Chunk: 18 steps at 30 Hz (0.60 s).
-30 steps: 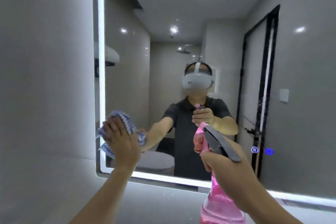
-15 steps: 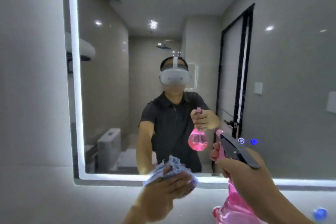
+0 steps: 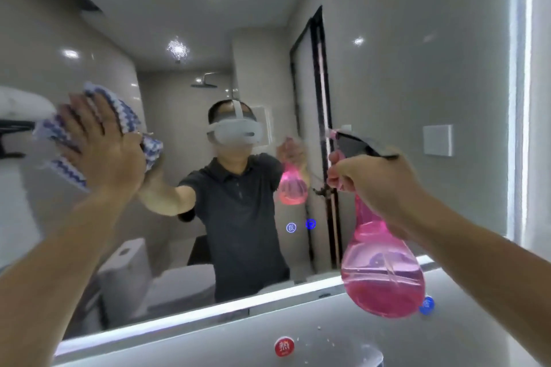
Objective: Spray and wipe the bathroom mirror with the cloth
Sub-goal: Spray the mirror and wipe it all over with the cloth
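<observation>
The bathroom mirror [image 3: 387, 74] fills most of the view, with lit strips along its bottom and right edges. My left hand [image 3: 101, 152] presses a blue-and-white zigzag cloth [image 3: 119, 112] flat against the glass at the left, fingers spread over it. My right hand [image 3: 372, 182] grips the neck of a pink spray bottle [image 3: 383, 280] with a dark trigger head, held upright in front of the mirror's lower right, its nozzle pointing left at the glass. The mirror reflects a person in a dark shirt with both arms raised.
Below the mirror runs a grey ledge [image 3: 208, 343] with a red round tap marker [image 3: 284, 346] and a blue one [image 3: 427, 305] behind the bottle. Two small blue touch icons [image 3: 301, 225] glow on the glass. A toilet shows in the reflection.
My left hand rose with the cloth from the mirror's bottom edge to its upper left. The view moved closer and tilted. The spray bottle stays raised in my right hand.
</observation>
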Tool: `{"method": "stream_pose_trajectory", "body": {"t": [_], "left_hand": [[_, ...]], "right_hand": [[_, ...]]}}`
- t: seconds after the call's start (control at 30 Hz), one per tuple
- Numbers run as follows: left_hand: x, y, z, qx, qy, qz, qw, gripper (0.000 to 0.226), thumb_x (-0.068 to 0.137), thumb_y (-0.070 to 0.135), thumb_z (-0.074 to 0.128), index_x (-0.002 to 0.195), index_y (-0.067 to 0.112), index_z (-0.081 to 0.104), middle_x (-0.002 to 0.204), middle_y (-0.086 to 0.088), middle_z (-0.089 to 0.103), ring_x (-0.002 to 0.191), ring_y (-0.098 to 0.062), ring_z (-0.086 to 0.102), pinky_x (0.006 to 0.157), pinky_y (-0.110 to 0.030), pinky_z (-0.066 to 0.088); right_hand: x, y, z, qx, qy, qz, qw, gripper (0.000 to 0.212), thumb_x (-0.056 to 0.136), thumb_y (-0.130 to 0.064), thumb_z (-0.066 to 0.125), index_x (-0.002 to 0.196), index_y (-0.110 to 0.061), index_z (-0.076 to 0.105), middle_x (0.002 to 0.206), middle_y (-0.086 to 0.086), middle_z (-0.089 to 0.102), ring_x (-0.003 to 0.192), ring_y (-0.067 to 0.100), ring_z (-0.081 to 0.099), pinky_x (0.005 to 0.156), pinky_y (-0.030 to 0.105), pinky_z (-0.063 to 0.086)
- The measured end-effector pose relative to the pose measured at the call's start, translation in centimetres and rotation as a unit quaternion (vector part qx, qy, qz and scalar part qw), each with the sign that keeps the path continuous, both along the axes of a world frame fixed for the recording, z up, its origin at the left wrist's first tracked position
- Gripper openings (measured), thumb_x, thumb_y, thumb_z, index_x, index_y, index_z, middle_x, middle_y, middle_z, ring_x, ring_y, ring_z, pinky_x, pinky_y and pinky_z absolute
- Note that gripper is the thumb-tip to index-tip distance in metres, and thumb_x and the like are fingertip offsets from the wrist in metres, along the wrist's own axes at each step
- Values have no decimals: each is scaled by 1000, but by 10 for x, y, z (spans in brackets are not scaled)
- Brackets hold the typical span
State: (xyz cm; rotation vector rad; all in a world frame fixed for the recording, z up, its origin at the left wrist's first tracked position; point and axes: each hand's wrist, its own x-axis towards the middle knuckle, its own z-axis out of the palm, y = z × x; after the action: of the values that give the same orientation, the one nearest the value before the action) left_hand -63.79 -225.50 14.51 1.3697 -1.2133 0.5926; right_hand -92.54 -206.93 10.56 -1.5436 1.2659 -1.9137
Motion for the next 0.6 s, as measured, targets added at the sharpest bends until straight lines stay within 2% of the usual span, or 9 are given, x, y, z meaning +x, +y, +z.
{"method": "stream_pose_trajectory", "body": {"t": [0.1, 0.2, 0.27, 0.3, 0.37, 0.43, 0.47, 0.53, 0.6], "left_hand": [[-29, -3, 16, -8, -65, -17, 998, 69, 91, 32, 35, 149, 9, 7, 158, -22, 7, 144, -41, 3, 110, -65, 4], [-82, 0, 17, -44, -100, -4, 994, 67, 90, 34, 25, 150, 11, 5, 158, -19, 6, 145, -39, 3, 112, -61, 0], [-138, 7, 8, -70, -116, -15, 991, 66, 91, 34, 24, 150, 14, 1, 159, -16, 4, 145, -35, 1, 113, -53, -9], [-169, 11, -4, -71, -125, -30, 989, 66, 92, 33, 26, 150, 14, 1, 160, -15, 3, 145, -33, -1, 112, -49, -15], [-232, 24, -45, -76, -202, -60, 975, 66, 94, 33, 29, 150, 13, 2, 160, -14, 3, 145, -30, -7, 110, -44, -22], [-276, 40, -99, -63, -337, -110, 933, 60, 95, 30, 24, 150, 13, 6, 159, -13, 7, 143, -24, -18, 114, -45, -16], [-281, 46, -115, -54, -397, -127, 907, 57, 96, 28, 22, 150, 14, 9, 157, -11, 8, 143, -20, -20, 116, -44, -14], [-268, 44, -113, -47, -485, -138, 862, 57, 95, 27, 33, 148, 17, 16, 155, -8, 12, 146, -20, -9, 118, -47, -2], [-258, 36, -78, -76, -489, -101, 863, 61, 88, 29, 40, 146, 16, 25, 153, -12, 25, 143, -32, 19, 114, -54, 9]], "right_hand": [[-28, 6, 4, 33, 4, -18, 999, 25, 64, 3, 51, 59, -20, 59, 68, 13, 46, 68, 21, 43, 56, 33, 34], [-60, 15, -18, 64, 45, -24, 997, 8, 70, 2, 52, 74, -1, 59, 77, 29, 55, 74, 24, 51, 52, 27, 36], [-81, 20, -35, 81, 56, -30, 995, 15, 72, 3, 52, 85, 9, 55, 93, 38, 58, 73, 36, 58, 51, 26, 37], [-89, 21, -42, 85, 53, -36, 994, 16, 71, 6, 51, 86, 11, 54, 91, 38, 59, 72, 38, 62, 49, 24, 37], [-109, 25, -55, 89, 42, -29, 995, 4, 70, 11, 49, 68, 8, 51, 58, 19, 56, 40, 14, 52, 38, 14, 32], [-125, 33, -66, 98, 39, -7, 994, 29, 71, 12, 48, 50, -6, 40, 35, -8, 37, 29, 4, 30, 31, 9, 24], [-136, 37, -70, 105, 38, -7, 994, 33, 71, 12, 49, 49, -10, 37, 32, -9, 32, 29, 3, 28, 31, 9, 23], [-160, 46, -75, 116, 27, -30, 992, 29, 73, 9, 51, 51, -5, 40, 40, 10, 44, 39, 8, 39, 32, 12, 28], [-190, 51, -80, 125, 0, -62, 990, 13, 71, 7, 52, 60, 6, 45, 76, 33, 58, 59, 32, 53, 43, 22, 34]]}}
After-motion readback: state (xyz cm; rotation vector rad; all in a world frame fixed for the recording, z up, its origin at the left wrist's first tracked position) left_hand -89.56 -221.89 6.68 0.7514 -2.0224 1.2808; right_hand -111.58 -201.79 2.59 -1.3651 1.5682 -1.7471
